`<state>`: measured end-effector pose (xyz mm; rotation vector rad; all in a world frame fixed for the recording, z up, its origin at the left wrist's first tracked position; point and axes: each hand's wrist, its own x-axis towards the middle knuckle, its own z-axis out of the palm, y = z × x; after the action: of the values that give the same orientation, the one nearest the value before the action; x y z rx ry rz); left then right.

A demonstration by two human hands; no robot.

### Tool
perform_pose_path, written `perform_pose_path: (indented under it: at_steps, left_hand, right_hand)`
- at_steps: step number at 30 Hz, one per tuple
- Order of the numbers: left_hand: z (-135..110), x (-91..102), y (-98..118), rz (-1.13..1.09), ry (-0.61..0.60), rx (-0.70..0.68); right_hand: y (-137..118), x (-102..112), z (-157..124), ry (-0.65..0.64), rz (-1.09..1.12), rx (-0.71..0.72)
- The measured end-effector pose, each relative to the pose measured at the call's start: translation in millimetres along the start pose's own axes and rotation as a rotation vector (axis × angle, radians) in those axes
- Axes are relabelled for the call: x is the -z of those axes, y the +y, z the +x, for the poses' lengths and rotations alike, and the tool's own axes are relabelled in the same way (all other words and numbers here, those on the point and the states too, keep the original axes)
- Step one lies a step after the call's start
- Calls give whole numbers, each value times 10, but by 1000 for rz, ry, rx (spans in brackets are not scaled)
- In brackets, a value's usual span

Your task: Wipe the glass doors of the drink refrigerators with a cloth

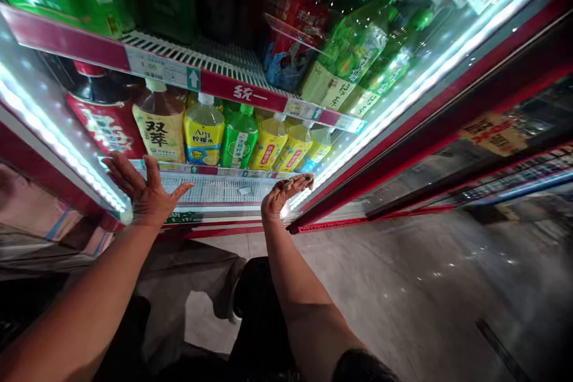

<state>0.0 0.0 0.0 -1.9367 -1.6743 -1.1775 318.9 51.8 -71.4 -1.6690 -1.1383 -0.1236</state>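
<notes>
My left hand (150, 194) is spread open in front of the lower shelf, fingertips near a beige-labelled drink bottle (160, 128) and a red-labelled bottle of dark drink (106, 119). Nothing is in it. On the right, my right hand (275, 198) holds a crumpled brownish cloth (299, 181) along its fingers, close to the lit right edge of the cooler. Between the hands lies a white wire shelf (215, 190) with a small pale scrap on it. Behind it stand a yellow-and-blue bottle (203, 134), a green bottle (240, 140) and several yellow-labelled bottles (268, 146).
A red shelf edge (250, 94) with price tags crosses above the bottles. Large green bottles (347, 51) stand on the upper shelf. Light strips (58, 137) line both sides of the cooler. Grey floor (394, 286) extends to the right, and pinkish boxes (38, 203) sit at left.
</notes>
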Motion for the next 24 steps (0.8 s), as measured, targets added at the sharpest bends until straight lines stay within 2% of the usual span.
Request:
perform_pose_path:
  at_steps: [3,6,10,14,15,17,21,24]
  left_hand:
    - [-55,0,-83,-34,-51,-8]
    - [-105,-2,-154,-81,-78,-29]
    - [-153,-1,-130,-130,-43,-21]
    - [-196,8,-58,-69,-24,-60]
    - [-211,9,-59,-42,-28,-75]
    - [-243,11,-93,2,-33,-98]
    - [-305,-2,-206,32,-44,-123]
    - [-340,-38,-211,18,-48,-107]
  right_hand:
    - [155,53,-61,-48,-8,-19]
    - [292,150,-45,-35,-26,-23]
    - [276,153,-76,-9,-65,21]
    - [149,-33,-357,-138,-85,189]
    - [154,-54,-407,-190,-96,256]
    - [226,-30,-409,-277,-201,478]
    - [433,137,-143,-191,-229,502]
    - [398,132,-108,-123,-243,485]
